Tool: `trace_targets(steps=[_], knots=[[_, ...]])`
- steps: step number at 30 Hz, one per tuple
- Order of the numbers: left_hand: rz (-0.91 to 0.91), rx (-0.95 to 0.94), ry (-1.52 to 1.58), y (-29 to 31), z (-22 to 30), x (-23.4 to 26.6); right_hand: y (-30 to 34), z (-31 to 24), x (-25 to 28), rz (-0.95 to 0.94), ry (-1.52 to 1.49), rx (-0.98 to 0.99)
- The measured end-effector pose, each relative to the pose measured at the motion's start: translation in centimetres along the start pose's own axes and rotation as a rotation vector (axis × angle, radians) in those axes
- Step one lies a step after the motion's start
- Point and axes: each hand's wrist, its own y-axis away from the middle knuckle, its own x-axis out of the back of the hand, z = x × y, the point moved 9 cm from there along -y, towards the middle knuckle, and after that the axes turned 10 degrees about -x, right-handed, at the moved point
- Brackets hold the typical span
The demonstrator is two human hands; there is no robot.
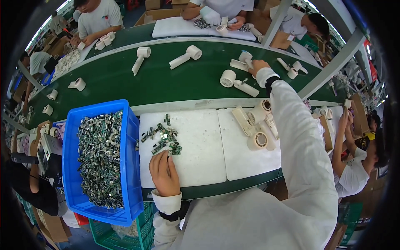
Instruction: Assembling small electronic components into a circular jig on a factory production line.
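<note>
My left hand [165,174] rests at the near side of a loose pile of small green circuit boards [166,135] on a white foam mat [200,154]. Its fingers are drawn together, and a small board seems pinched at their tips. My right arm stretches across to the green conveyor belt [121,89], where my right hand [259,66] closes on a white handheld fan housing [246,57], partly hidden by the fingers. Just nearer lies another fan housing [228,78] with its handle part [246,88]. Several cream fan shells [258,141] lie on the mat's right part, beside my right sleeve.
A deep blue bin [132,166] full of circuit boards stands left of the mat. More fan housings [193,52] lie along the belt. A grey metal post [329,62] rises right of my right arm. Co-workers sit across the belt and at both sides. A green crate [146,225] sits below.
</note>
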Motion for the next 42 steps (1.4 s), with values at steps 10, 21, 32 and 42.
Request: trace_targets(steps=[10,21,32,42], knots=[[0.065,0.095,0.134,0.1,0.0,1.3,7.2,6.7,4.5,-0.661,-1.741,-0.263],[-0.055,0.159,0.259,-0.6,0.7,0.1,42.2,-4.6,-4.3,-1.101,-1.421,-0.344],[-0.52,-0.062,0.789,3.6,9.1,-4.7,39.8,-10.3,3.3,-0.248,-0.601,0.405],[-0.546,-0.087,0.817,3.9,8.7,-5.1,39.3,-11.3,5.0,-0.06,-0.524,0.793]])
